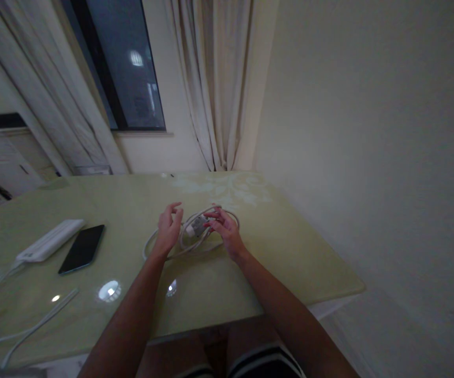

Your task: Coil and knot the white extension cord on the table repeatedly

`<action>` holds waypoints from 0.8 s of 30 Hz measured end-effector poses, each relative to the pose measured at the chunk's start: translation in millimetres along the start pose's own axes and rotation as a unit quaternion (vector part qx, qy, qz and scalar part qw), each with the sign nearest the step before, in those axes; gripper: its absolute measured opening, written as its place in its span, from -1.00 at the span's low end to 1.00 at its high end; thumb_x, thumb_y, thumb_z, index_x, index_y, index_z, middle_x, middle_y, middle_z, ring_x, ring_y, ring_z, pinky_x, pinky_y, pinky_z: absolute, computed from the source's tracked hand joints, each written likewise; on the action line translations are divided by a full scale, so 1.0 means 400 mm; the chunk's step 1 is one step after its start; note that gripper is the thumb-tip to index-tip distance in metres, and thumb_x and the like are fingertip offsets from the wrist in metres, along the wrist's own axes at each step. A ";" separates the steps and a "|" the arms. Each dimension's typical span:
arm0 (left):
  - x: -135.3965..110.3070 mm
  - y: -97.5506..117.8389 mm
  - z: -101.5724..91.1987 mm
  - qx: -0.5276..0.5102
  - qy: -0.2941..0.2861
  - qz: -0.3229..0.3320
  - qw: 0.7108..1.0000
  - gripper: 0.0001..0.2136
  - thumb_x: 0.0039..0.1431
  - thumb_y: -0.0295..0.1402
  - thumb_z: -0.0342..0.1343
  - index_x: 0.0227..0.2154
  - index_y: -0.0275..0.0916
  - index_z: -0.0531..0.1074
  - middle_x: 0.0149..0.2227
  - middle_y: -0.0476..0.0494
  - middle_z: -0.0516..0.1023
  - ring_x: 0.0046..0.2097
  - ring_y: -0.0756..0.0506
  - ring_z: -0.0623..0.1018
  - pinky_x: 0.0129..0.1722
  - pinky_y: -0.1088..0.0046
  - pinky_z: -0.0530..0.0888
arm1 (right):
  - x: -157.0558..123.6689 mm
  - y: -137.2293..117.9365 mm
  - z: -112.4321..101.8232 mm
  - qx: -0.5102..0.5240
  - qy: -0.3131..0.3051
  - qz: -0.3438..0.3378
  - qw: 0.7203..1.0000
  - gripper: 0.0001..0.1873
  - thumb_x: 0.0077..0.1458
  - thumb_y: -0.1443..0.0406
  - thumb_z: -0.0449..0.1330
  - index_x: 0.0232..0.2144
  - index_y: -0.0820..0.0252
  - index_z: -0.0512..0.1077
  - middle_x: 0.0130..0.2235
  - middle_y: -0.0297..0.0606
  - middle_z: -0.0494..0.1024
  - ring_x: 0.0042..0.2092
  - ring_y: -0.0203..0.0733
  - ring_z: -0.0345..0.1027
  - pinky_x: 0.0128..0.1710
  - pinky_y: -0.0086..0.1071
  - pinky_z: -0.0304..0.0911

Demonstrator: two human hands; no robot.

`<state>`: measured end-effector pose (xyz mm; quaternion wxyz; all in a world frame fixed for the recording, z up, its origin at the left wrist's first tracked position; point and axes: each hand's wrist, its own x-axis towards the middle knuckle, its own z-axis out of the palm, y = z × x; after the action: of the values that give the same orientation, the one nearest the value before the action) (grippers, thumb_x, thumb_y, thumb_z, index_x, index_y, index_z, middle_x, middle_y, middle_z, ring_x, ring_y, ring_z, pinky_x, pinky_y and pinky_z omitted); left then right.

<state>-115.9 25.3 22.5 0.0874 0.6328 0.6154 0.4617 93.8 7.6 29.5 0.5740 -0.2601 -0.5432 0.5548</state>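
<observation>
A loosely coiled white cable (182,240) lies on the table in front of me, with a grey-and-white plug (198,226) in the middle of its loops. My left hand (168,227) hovers at the coil's left side, its fingers bent but apart, and nothing shows in them. On the right side of the coil, my right hand (227,229) has its fingers curled around the upper loops, thumb close to the plug. Its fingers partly hide the cable there.
To the left lie a white power strip (53,240) and a black phone (82,249). Another white cable (40,328) trails along the near left of the glossy table (282,262). A wall (348,157) borders the right side; curtains (214,84) hang beyond the far edge.
</observation>
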 end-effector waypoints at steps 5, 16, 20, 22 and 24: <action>-0.001 -0.039 0.004 0.181 -0.165 -0.034 0.969 -0.57 0.32 0.00 -0.11 -0.11 -0.09 0.59 0.02 -0.30 0.56 0.04 -0.39 0.47 0.06 -0.05 0.36 | 0.005 0.003 -0.002 0.006 -0.004 0.020 1.000 -0.30 0.05 0.14 0.34 0.24 0.08 0.34 0.00 -0.16 0.61 -0.25 -0.23 0.53 -0.35 -0.44 0.37; 0.026 -0.124 -0.002 0.232 -0.052 -0.054 0.970 -0.52 0.33 -0.09 -0.14 -0.11 -0.34 0.57 -0.15 -0.44 0.59 0.04 -0.35 0.50 0.11 0.10 0.39 | 0.049 0.016 -0.062 0.034 0.225 0.044 0.973 -0.16 0.04 0.14 0.28 0.34 0.08 0.15 -0.09 -0.25 0.64 -0.31 -0.27 0.50 -0.37 -0.45 0.35; 0.018 -0.142 0.009 0.256 -0.098 -0.031 0.961 -0.52 0.22 -0.07 0.05 0.02 -0.32 0.52 -0.02 -0.46 0.55 0.08 -0.37 0.48 0.10 0.10 0.39 | 0.063 0.019 -0.100 0.036 0.280 0.092 0.955 -0.09 -0.01 0.17 0.27 0.38 0.08 0.10 -0.19 -0.28 0.67 -0.36 -0.27 0.50 -0.43 -0.47 0.33; 0.015 -0.142 0.015 0.257 -0.110 -0.050 0.959 -0.58 0.19 -0.10 0.09 -0.03 -0.28 0.52 -0.04 -0.40 0.57 0.03 -0.36 0.51 0.05 0.12 0.42 | 0.066 0.032 -0.112 0.023 0.301 0.102 0.948 -0.06 -0.05 0.20 0.27 0.38 0.10 0.10 -0.25 -0.31 0.67 -0.39 -0.27 0.49 -0.47 -0.48 0.31; 0.016 -0.137 0.019 0.232 -0.126 -0.076 0.962 -0.70 0.22 -0.15 0.06 -0.14 -0.22 0.53 -0.14 -0.31 0.60 -0.06 -0.31 0.55 -0.03 0.16 0.45 | 0.070 0.050 -0.122 0.002 0.310 0.104 0.945 -0.05 -0.05 0.20 0.26 0.38 0.10 0.08 -0.28 -0.34 0.66 -0.42 -0.25 0.48 -0.49 -0.47 0.29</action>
<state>-149.9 46.7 -16.0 0.0499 0.6405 0.7356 0.2148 125.7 53.0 7.4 0.6540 -0.4732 -0.3070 0.5041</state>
